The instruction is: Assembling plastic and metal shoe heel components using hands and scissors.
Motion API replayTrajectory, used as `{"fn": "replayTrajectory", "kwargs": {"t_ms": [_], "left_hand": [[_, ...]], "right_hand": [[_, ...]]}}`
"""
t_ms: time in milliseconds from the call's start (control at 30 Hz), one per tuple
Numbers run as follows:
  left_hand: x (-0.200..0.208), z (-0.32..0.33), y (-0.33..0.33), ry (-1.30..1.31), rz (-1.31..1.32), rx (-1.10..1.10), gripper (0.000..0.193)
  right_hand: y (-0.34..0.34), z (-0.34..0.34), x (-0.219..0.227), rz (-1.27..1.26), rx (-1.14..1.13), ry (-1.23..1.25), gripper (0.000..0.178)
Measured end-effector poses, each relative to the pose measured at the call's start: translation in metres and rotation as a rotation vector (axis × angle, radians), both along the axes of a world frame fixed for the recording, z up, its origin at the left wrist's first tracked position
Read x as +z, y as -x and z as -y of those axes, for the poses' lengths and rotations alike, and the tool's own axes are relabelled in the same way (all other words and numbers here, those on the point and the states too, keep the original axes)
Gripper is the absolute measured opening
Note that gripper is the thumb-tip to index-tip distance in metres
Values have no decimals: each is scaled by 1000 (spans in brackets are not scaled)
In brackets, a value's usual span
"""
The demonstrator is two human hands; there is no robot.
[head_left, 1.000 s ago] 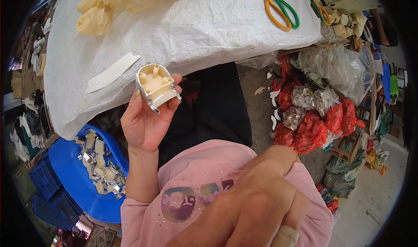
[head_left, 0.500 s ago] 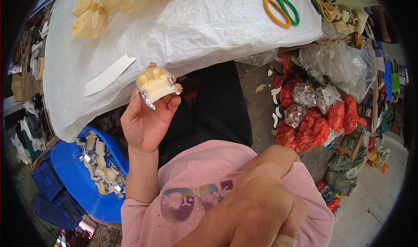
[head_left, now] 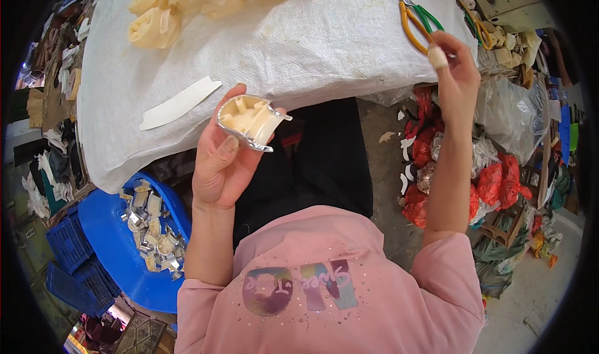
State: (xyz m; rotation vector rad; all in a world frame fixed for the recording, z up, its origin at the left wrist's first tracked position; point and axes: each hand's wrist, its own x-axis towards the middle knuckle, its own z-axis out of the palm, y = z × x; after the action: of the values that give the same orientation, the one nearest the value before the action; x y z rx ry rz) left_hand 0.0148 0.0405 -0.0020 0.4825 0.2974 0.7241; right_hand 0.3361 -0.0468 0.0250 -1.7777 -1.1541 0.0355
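My left hand point(head_left: 223, 160) holds a cup-like curved shell point(head_left: 244, 118) between thumb and fingers, just off the front edge of the covered table. The shell has a shiny silver outside and rim, with cream lining and small upright tabs inside. At the table's right side, my right hand point(head_left: 454, 67) has its thumb and fingers closed at the handles of a pair of scissors point(head_left: 412, 29). One handle is orange, the other green, and the blades point away from me. A wrap covers one digit of that hand. Left of the shell lies a white curved strip point(head_left: 181, 103).
White woven sheeting point(head_left: 299, 48) covers the table. Cream rolled pieces point(head_left: 156, 28) are heaped at its far left. A blue basin point(head_left: 103, 254) at lower left holds several silver and cream pieces point(head_left: 155, 229). Red plastic bags point(head_left: 502, 182) and clear plastic sheeting point(head_left: 511, 113) sit at right.
My right hand has swung from in front of my chest out to the scissors at the far right. My left hand has turned the silver-edged shell so its opening faces further right.
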Motion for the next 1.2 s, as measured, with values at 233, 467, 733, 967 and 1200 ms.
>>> {"fn": "replayTrajectory", "kwargs": {"t_ms": [233,467,733,967,1200], "left_hand": [[-2,-1,3,5,-55,14,77],[-4,-3,3,-180,-234,-13,84],[12,-4,-5,-915,-718,-11,65],[14,-13,-10,-1091,-883,28,55],[18,-39,-47,-1523,-1187,45,55]], "right_hand": [[-86,-28,-22,422,-143,624,39],[-85,-44,-25,618,-53,579,47],[-56,-30,-5,107,-2,509,49],[46,27,-16,-694,157,1,69],[87,70,-54,-930,347,257,66]]}}
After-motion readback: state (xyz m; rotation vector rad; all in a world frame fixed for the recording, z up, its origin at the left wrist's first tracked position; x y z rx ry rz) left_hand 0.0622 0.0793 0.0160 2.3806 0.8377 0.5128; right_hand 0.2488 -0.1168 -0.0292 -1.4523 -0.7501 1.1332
